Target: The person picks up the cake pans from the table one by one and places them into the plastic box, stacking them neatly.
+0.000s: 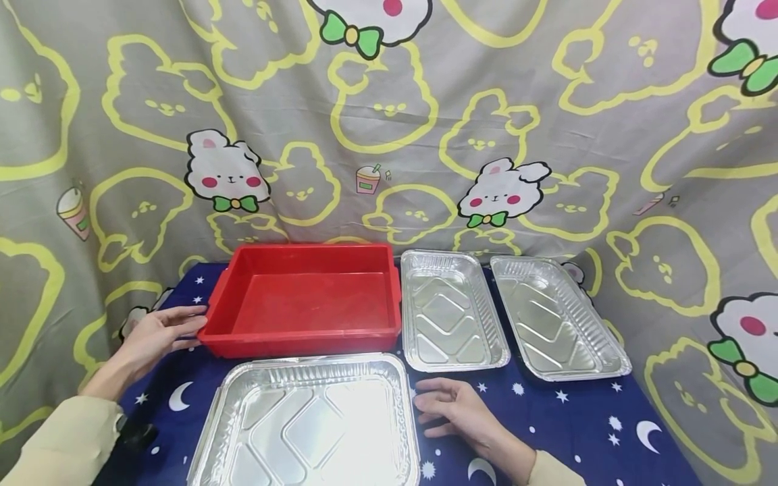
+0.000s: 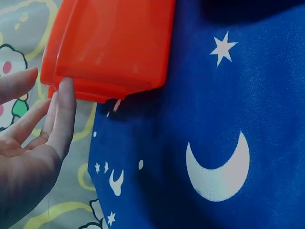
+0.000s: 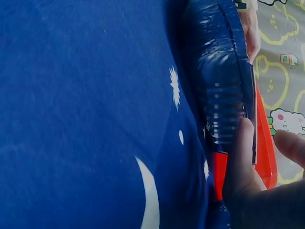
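A red rectangular tub (image 1: 304, 343) stands at the back left of the table. At its left end is my left hand (image 1: 159, 334), fingers extended, with fingertips right at the tub's rim; the left wrist view shows the fingers (image 2: 66, 109) beside the tub's corner (image 2: 114, 43). In front of the tub lies a large foil tray (image 1: 316, 432), its near edge cut off by the frame. My right hand (image 1: 458, 413) is by that tray's right side, fingers loosely extended and holding nothing. In the right wrist view a finger (image 3: 243, 143) overlaps the tray's ribbed side (image 3: 224, 100).
Two smaller foil trays stand to the right of the tub: one beside it (image 1: 446, 317) and another (image 1: 562, 320) farther right, slightly angled. A dark blue cloth (image 1: 516, 432) with moons and stars covers the table. A printed curtain (image 1: 389, 135) hangs close behind and at both sides.
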`<state>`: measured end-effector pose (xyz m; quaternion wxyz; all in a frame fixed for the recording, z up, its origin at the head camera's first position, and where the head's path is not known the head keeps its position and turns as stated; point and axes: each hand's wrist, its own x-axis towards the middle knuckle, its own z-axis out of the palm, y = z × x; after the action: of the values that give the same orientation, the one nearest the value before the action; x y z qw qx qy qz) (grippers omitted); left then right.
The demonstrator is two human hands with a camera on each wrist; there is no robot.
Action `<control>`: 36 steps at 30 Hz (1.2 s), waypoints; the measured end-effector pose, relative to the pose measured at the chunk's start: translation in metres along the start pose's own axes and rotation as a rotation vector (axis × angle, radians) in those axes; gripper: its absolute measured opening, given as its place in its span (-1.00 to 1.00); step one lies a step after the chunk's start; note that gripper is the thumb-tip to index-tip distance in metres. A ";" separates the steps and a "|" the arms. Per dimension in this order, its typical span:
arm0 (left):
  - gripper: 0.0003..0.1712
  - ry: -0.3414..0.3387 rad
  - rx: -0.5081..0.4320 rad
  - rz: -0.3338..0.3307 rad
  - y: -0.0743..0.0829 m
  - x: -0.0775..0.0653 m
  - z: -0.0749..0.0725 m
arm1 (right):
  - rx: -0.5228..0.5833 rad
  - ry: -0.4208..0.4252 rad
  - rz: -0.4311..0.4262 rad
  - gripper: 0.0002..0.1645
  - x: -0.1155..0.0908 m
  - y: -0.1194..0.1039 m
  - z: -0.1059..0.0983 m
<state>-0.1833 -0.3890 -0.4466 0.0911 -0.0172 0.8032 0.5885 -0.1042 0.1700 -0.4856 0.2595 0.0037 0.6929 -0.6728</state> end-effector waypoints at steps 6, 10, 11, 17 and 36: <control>-0.27 -0.016 -0.004 -0.015 -0.002 0.005 -0.002 | 0.010 -0.009 0.007 -0.32 0.003 0.004 0.006; -0.50 -0.036 -0.061 -0.015 -0.001 0.005 -0.005 | 0.011 -0.005 0.018 -0.34 0.006 0.006 0.012; -0.52 -0.038 -0.066 -0.015 -0.001 0.005 -0.005 | 0.012 -0.002 0.020 -0.35 0.007 0.006 0.013; -0.33 -0.044 -0.031 -0.010 0.001 0.005 -0.004 | 0.013 0.020 0.028 -0.33 0.009 0.009 0.020; -0.64 -0.067 -0.134 -0.007 -0.003 0.005 -0.006 | -0.007 0.036 0.015 -0.38 0.008 0.011 0.024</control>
<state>-0.1888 -0.3948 -0.4487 0.1185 -0.0062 0.7584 0.6409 -0.0988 0.1455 -0.4977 0.2520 0.0201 0.6996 -0.6683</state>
